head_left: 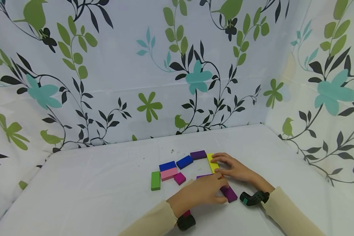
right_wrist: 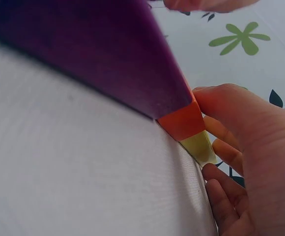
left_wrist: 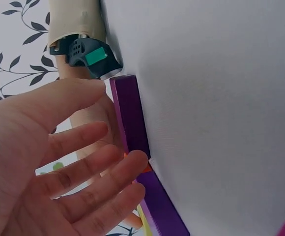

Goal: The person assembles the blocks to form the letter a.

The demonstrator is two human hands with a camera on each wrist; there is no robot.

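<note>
In the head view, my right hand (head_left: pixel 234 168) touches the yellow block (head_left: pixel 214 167), its fingers spread along the outer side. The right wrist view shows its thumb against the small orange block (right_wrist: pixel 184 120), which sits between the yellow one and a dark purple block (right_wrist: pixel 103 59). My left hand (head_left: pixel 199 193) hovers by that purple block, thumb and fingers extended and holding nothing. In the left wrist view, its fingertips (left_wrist: pixel 135 162) overlap the joint between the dark purple block and a violet block (left_wrist: pixel 163 199). In the head view the left hand hides much of the violet block.
Left of the hands on the white table (head_left: pixel 100 190) are a green block (head_left: pixel 155 181), a blue block (head_left: pixel 167 166) against a pink block (head_left: pixel 168 174), and a magenta block (head_left: pixel 180 178). Another blue block (head_left: pixel 184 162) and a purple block (head_left: pixel 198 154) lie behind. A patterned curtain (head_left: pixel 112 82) surrounds the table.
</note>
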